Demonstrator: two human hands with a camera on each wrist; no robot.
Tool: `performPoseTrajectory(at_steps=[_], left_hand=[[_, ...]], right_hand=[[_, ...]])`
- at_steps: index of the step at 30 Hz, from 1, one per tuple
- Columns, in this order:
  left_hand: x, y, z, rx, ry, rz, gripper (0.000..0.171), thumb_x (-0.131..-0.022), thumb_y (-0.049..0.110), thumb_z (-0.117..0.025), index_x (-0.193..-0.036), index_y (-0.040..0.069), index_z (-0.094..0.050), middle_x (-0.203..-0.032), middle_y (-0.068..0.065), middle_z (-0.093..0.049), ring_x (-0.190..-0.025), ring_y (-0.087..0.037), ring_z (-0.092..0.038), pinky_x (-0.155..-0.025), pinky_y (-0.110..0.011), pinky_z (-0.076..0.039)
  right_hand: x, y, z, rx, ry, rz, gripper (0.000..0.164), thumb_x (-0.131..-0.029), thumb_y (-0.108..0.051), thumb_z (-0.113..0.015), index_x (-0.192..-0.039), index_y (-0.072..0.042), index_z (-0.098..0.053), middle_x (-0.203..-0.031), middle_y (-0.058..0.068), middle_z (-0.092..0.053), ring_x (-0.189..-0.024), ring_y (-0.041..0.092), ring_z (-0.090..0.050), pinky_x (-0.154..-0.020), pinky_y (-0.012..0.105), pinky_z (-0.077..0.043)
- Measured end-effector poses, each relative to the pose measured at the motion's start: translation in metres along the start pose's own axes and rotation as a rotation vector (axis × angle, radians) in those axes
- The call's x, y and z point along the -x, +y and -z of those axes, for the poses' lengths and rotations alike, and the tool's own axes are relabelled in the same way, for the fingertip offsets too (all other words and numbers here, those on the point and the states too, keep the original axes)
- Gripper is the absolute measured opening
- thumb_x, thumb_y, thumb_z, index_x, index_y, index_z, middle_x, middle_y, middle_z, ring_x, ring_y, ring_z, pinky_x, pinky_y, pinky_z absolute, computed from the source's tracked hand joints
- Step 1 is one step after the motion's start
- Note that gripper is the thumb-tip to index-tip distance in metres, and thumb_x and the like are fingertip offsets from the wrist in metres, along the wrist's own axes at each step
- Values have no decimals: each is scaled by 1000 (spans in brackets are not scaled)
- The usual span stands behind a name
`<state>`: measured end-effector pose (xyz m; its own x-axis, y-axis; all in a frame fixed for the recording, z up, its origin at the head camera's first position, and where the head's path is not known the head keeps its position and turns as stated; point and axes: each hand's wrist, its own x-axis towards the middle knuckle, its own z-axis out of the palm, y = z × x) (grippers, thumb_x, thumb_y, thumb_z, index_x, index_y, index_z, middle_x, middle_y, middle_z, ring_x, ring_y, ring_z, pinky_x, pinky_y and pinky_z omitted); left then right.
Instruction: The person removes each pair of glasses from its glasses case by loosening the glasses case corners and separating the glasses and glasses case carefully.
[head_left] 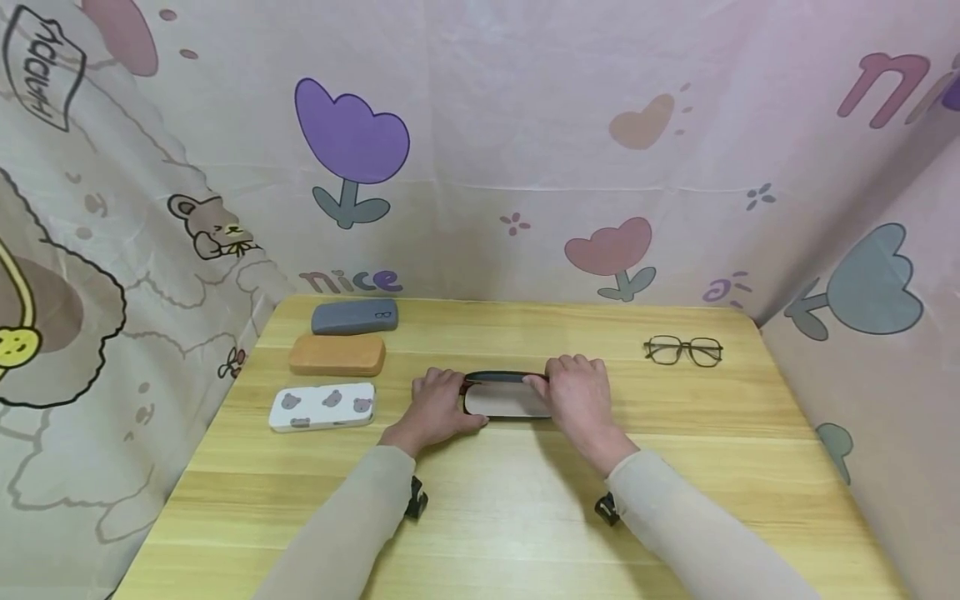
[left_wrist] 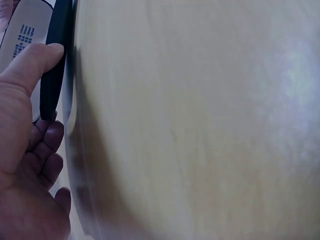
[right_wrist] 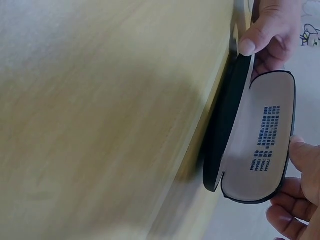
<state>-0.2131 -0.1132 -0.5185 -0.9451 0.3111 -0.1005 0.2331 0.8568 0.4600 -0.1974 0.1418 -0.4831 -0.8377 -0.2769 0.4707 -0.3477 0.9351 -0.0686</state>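
A dark glasses case [head_left: 506, 377] stands open above the middle of the table, its pale lining showing blue printed lettering [right_wrist: 265, 137] inside the lid. My left hand [head_left: 437, 406] grips the left end, thumb along the dark outside of the lower shell [left_wrist: 56, 85] and fingers beneath. On the right, my right hand [head_left: 581, 400] pinches the raised lid's edge, thumb on the rim and fingers behind, as the right wrist view shows. No glasses are visible inside the case.
At the left lie a grey-blue glasses case [head_left: 354, 317], a tan case [head_left: 337, 356] and a white bear-print case [head_left: 322, 407]. Black-framed glasses [head_left: 682, 351] rest unfolded-looking at the right. A patterned curtain [head_left: 480, 150] borders the wooden table [head_left: 495, 517] at back and sides.
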Motion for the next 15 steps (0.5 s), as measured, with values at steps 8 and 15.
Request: performPoseTrajectory(at_steps=[8, 15], left_hand=[[0, -1, -2, -4, -2, 4, 86, -83, 59, -83, -142, 0, -60, -139, -13, -63, -134, -32, -45, -109, -51, -30], [-1, 0, -2, -1, 1, 12, 86, -83, 59, -83, -143, 1, -59, -140, -12, -63, -134, -31, -45, -111, -51, -30]], right_hand=[[2, -1, 0, 23, -12, 9, 46, -95, -50, -74, -74, -12, -60, -66, 0, -56, -65, 22, -50, -71, 39, -41], [6, -1, -2, 41, 29, 41, 45, -95, -49, -75, -76, -11, -62, -68, 1, -60, -66, 22, -53, -71, 40, -42]])
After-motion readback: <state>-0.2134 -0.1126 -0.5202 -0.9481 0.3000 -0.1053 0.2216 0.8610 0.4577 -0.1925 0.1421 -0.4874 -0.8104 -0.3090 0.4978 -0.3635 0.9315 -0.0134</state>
